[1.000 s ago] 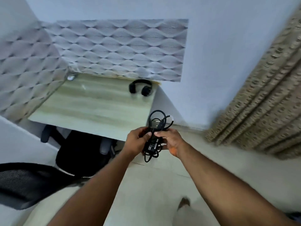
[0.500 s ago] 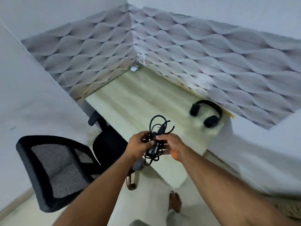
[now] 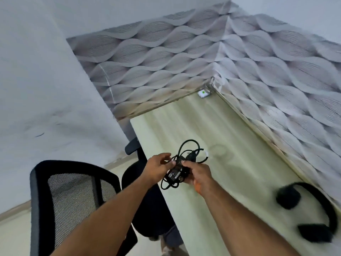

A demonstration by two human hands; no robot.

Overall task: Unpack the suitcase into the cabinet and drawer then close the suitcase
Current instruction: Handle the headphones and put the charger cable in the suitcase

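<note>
Black power adapter with coiled cable held over near-left edge of pale wood surface | left hand and right hand fingers clamped on it | black headphones near right | black mesh chair left

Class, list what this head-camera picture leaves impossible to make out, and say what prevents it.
- Charger label, head view: print too small to read.
- Headphones, head view: motion-blurred near the right edge.
- White device in the desk corner: too small to identify.
- Suitcase, cabinet, drawer: outside the frame.
</note>
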